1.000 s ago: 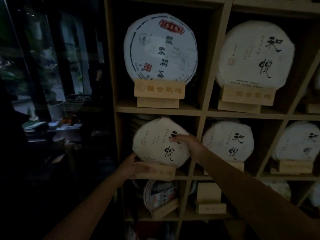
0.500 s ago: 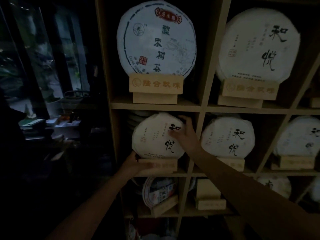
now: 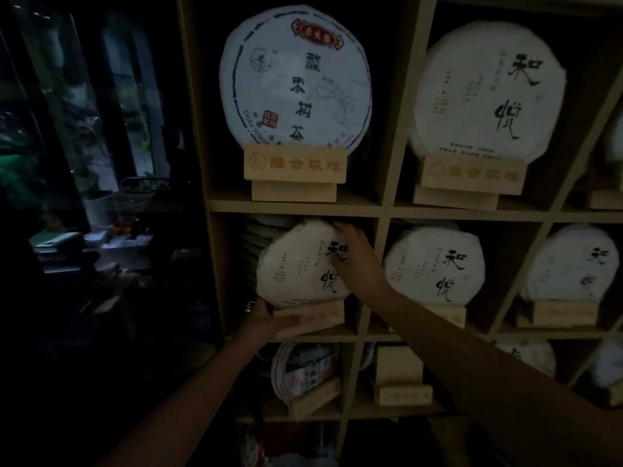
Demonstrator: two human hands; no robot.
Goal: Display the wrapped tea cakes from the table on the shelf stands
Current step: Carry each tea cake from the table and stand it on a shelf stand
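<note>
Both hands busy: left (image 3: pixel 269 320) grips wooden stand (image 3: pixel 312 317), right (image 3: pixel 357 257) flat on tea cake (image 3: pixel 296 264).

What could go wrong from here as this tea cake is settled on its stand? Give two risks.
1. The left hand grips the wooden stand at the shelf's front edge; it might slip off.
2. The right hand presses the wrapped tea cake by its upper right; it could tip sideways or tear its paper.
</note>
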